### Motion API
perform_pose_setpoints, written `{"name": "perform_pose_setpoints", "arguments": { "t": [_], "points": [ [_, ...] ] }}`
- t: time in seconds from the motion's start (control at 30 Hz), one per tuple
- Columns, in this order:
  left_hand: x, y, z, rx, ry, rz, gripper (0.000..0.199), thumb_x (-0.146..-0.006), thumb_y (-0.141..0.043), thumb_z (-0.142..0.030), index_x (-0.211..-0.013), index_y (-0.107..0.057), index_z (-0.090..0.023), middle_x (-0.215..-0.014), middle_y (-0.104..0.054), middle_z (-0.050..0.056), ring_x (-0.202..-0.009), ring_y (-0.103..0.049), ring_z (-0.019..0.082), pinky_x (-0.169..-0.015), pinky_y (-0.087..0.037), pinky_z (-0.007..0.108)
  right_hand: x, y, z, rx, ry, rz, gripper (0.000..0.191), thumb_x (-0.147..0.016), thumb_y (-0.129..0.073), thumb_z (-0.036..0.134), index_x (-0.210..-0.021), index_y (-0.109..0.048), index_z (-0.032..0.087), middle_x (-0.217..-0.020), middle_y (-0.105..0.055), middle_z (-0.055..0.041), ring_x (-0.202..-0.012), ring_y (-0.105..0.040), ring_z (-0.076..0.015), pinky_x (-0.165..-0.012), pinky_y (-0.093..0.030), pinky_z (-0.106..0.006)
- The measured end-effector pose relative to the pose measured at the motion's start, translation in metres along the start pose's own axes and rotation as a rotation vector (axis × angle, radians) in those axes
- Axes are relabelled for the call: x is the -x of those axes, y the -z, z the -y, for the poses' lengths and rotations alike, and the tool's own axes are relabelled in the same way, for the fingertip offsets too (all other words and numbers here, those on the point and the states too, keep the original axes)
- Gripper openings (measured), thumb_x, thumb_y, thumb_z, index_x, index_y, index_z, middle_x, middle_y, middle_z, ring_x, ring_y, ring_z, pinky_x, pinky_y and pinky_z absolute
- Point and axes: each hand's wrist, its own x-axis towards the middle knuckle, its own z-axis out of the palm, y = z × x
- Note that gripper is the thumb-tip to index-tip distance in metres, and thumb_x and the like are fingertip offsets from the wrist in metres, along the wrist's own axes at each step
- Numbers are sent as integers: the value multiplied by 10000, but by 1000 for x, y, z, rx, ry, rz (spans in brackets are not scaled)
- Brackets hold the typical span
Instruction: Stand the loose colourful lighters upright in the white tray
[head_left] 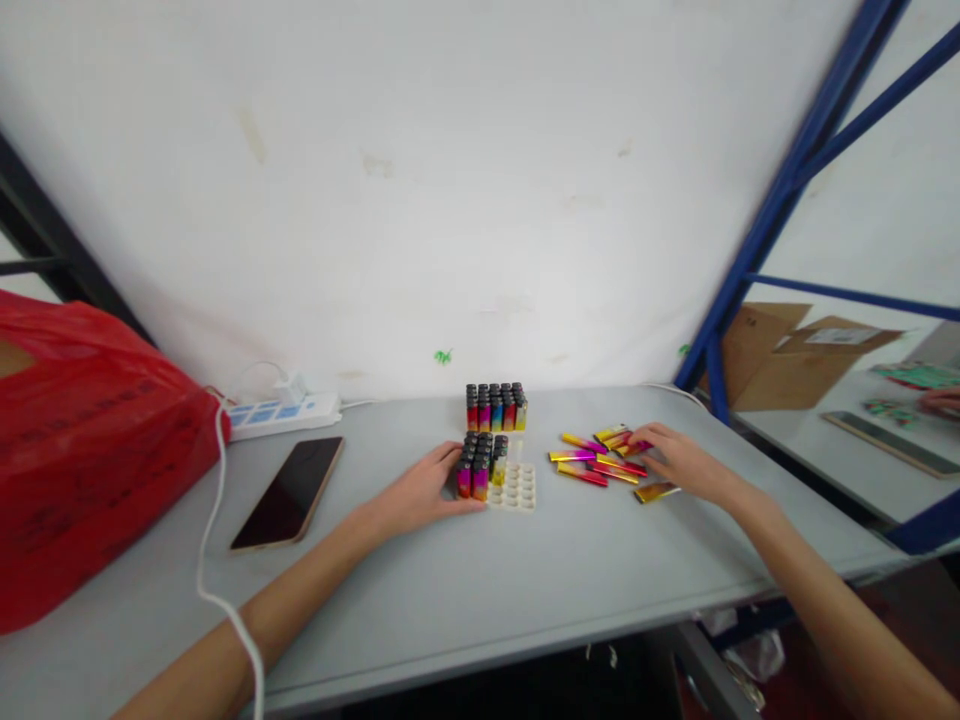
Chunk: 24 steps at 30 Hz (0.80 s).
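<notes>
My left hand (430, 488) is closed around the left side of a white tray (516, 492) with round-ended slots. Several upright lighters (474, 470), black-topped with purple, red and yellow bodies, fill the tray's left part; slots on its right show bare. At the right lies a loose pile of shiny lighters (592, 460) in yellow, red and purple. My right hand (679, 460) is at the pile's right end, its fingers curled about the end of a purple-red lighter (637, 448). One golden lighter (654, 492) lies below that hand, partly covered by it.
Behind the tray stands a block of upright lighters (496, 408). A phone (289, 495), a power strip (285, 415), a white cable (206, 560) and a red bag (97, 470) are at left. Blue frame posts (772, 220) and a cardboard box (780, 360) stand right; another person's hand (941, 400) shows there.
</notes>
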Motion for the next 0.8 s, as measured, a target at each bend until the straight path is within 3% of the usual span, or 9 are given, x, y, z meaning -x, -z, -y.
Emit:
{"name": "perform_pose_setpoints", "arguments": {
  "t": [0.17,0.27,0.4,0.53,0.63,0.7,0.8],
  "points": [
    [0,0,0,-18,-1,8,796,-851,-782,-691,-1466,-586,-226,-1468,-610,155,-1384,-597,381,-1226,-469,508,5,-1,0,-18,-5,13,263,-984,-533,350,-1028,-755,216,-1086,-780,-155,-1034,-732,-319,-971,-572,-476],
    [-1,0,0,-19,-2,5,807,-847,-787,-692,-1465,-584,-215,-1472,-605,164,-1374,-604,380,-1223,-473,507,3,1,9,-74,-24,-127,366,-1029,-469,458,-1062,-738,212,-1067,-780,-155,-1002,-729,-314,-937,-565,-460],
    [-1,0,-1,4,-2,-11,803,-828,-815,-669,-1451,-600,-210,-1455,-618,158,-1358,-612,376,-1222,-472,511,-11,8,37,-285,-162,-229,517,-1068,-387,618,-1016,-707,215,-747,-698,-50,-656,-626,-223,-667,-513,-359],
    [-1,1,-3,-1,-14,-12,779,-837,-806,-671,-1433,-614,-206,-1435,-630,153,-1335,-626,367,-1205,-486,499,-45,15,75,-633,-191,-357,507,-914,-658,722,-998,-736,228,-705,-639,-12,-652,-558,-191,-601,-453,-312],
    [0,1,-4,-3,-13,-21,776,-832,-805,-683,-1419,-625,-207,-1416,-642,145,-1313,-641,366,-1191,-500,485,-77,15,104,-900,-165,-420,477,-822,-788,698,-833,-689,232,-713,-601,6,-689,-545,-167,-643,-469,-293],
    [0,1,-4,3,-13,-31,776,-823,-812,-683,-1406,-636,-203,-1404,-648,146,-1302,-646,372,-1184,-506,491,-94,10,123,-1048,-131,-404,527,-837,-760,730,-761,-607,232,-704,-566,22,-658,-527,-144,-627,-462,-278],
    [0,1,-5,2,-20,-36,756,-821,-827,-663,-1395,-642,-207,-1398,-648,146,-1300,-643,369,-1186,-501,488,-107,-5,151,-1249,-50,-189,504,-877,-718,738,-881,-583,252,-734,-591,36,-622,-543,-136,-633,-505,-288]
  ]
}}
